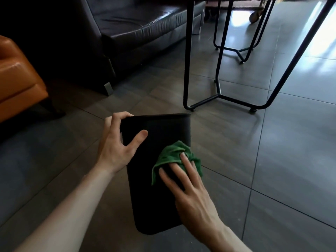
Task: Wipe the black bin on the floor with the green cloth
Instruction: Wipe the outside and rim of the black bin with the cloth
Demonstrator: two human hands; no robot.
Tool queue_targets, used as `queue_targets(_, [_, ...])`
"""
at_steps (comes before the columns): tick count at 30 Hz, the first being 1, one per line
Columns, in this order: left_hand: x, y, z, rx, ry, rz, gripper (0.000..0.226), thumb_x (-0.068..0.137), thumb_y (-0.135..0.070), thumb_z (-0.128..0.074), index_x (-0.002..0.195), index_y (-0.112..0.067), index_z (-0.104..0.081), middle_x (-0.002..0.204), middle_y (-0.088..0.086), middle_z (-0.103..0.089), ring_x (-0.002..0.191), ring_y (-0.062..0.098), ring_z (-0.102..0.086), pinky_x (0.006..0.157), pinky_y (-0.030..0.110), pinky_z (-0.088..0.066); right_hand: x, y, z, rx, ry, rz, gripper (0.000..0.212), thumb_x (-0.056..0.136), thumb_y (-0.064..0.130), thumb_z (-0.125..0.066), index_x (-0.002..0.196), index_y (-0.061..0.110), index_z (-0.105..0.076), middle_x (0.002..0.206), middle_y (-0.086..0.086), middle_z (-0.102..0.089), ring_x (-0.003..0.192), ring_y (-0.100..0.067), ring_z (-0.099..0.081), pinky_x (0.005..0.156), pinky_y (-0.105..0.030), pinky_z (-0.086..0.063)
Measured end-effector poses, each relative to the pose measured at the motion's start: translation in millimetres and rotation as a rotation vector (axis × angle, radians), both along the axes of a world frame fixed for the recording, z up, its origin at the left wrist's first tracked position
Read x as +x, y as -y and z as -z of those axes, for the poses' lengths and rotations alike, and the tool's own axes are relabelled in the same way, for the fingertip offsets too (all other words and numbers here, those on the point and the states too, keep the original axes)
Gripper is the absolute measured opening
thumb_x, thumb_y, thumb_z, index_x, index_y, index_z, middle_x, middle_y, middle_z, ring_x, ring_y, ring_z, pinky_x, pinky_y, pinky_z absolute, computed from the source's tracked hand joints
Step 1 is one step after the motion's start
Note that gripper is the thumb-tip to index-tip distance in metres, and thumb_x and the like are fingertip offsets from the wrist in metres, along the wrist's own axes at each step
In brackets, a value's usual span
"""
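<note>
Bin [145, 197] looks light and smooth, so your left hand [116, 142] grips its top edge. Your right hand [189, 186] presses the soft green cloth [172, 155] flat-fingered against its side.

grey tile floor [272, 151] | blk sofa [141, 30] | orange chair [16, 77] | metal table legs [187, 60]

Dim room, window glare upper right
</note>
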State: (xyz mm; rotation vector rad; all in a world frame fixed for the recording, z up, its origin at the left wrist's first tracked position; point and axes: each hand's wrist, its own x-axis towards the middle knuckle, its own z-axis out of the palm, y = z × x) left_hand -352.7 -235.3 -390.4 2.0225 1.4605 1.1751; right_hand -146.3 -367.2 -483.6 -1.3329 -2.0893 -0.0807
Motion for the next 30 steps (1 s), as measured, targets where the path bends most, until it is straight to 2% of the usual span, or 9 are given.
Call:
queue_targets(5, [-5.2,2.0,-0.2,-0.025,0.036,0.006,0.064,0.074,-0.068,-0.066,0.126,-0.035,-0.046,0.131,0.003,-0.045,0.112,0.016,-0.057,0.086,0.029,-0.051,12.9,11.3,5.2,0.025,0.06,-0.144,0.044,0.111,0.014,-0.039,0.153,0.025,-0.045,0.161,-0.004,-0.039,0.156,-0.033,-0.021,0.12,-0.05,-0.035])
queue_targets(10, [-7.6,4.0,1.7,0.007,0.067,-0.01,0.062,0.076,-0.065,-0.068,0.124,-0.032,-0.047,0.127,0.004,-0.046,0.112,0.021,-0.059,0.093,0.041,-0.055,18.2,-50.1,-40.9,-0.019,-0.393,0.085,0.045,0.103,0.013,-0.056,0.145,0.027,-0.057,0.155,-0.01,-0.045,0.149,-0.028,-0.039,0.114,-0.044,-0.045])
queue_targets(13, [-7.8,6.9,3.5,0.023,0.064,-0.022,0.063,0.076,-0.067,-0.068,0.124,-0.031,-0.047,0.124,0.004,-0.047,0.106,0.016,-0.06,0.087,0.033,-0.055,13.9,-65.3,-52.2,-0.043,-0.558,0.181,0.061,0.094,-0.002,-0.063,0.147,0.027,-0.054,0.155,-0.004,-0.045,0.143,-0.022,-0.045,0.109,-0.045,-0.047])
queue_targets(15, [-6.7,8.3,4.9,0.039,0.059,-0.018,0.062,0.076,-0.067,-0.068,0.123,-0.031,-0.048,0.124,0.003,-0.047,0.104,0.01,-0.059,0.084,0.018,-0.05,4.0,-48.9,-40.6,-0.027,-0.52,0.206,0.058,0.094,-0.004,-0.062,0.144,0.025,-0.058,0.154,-0.008,-0.046,0.145,-0.025,-0.043,0.11,-0.048,-0.046])
queue_targets(18, [-9.4,8.4,6.5,0.066,0.071,-0.022,0.06,0.077,-0.065,-0.069,0.122,-0.031,-0.048,0.124,0.004,-0.047,0.103,-0.001,-0.056,0.084,0.008,-0.045,-18.1,8.8,3.8,0.045,-0.234,0.065,0.039,0.104,0.011,-0.055,0.137,0.028,-0.065,0.153,-0.009,-0.05,0.15,-0.032,-0.036,0.112,-0.05,-0.045])
queue_targets(20, [-11.4,10.7,6.4,0.059,0.095,-0.013,0.058,0.076,-0.066,-0.069,0.121,-0.036,-0.047,0.125,0.004,-0.046,0.105,0.001,-0.057,0.089,0.017,-0.05,-23.2,42.1,26.5,0.046,-0.051,-0.073,0.036,0.109,0.019,-0.047,0.138,0.033,-0.062,0.154,-0.005,-0.05,0.151,-0.031,-0.035,0.111,-0.048,-0.046])
queue_targets(22, [-11.6,10.9,6.1,0.058,0.094,0.004,0.058,0.076,-0.065,-0.07,0.121,-0.037,-0.048,0.125,0.004,-0.047,0.109,0.013,-0.06,0.093,0.033,-0.053,-18.7,41.6,27.6,0.052,-0.045,-0.094,0.035,0.108,0.02,-0.049,0.138,0.034,-0.062,0.153,-0.005,-0.052,0.15,-0.029,-0.037,0.11,-0.044,-0.048])
queue_targets(26, [-9.8,10.5,5.7,0.051,0.098,0.002,0.059,0.077,-0.062,-0.072,0.122,-0.033,-0.048,0.127,0.008,-0.047,0.107,0.017,-0.061,0.096,0.044,-0.054,-13.9,-9.8,-17.0,0.062,-0.271,0.106,0.036,0.106,0.018,-0.051,0.137,0.03,-0.064,0.148,-0.011,-0.054,0.15,-0.029,-0.037,0.11,-0.039,-0.049])
queue_targets(30, [-8.0,12.9,4.9,0.074,0.117,0.041,0.05,0.076,-0.061,-0.072,0.116,-0.049,-0.045,0.127,0.008,-0.046,0.11,0.013,-0.06,0.1,0.042,-0.053,-9.8,-51.8,-50.8,0.029,-0.495,0.266,0.056,0.094,0.0,-0.065,0.141,0.029,-0.06,0.152,-0.009,-0.049,0.148,-0.027,-0.04,0.111,-0.041,-0.048])
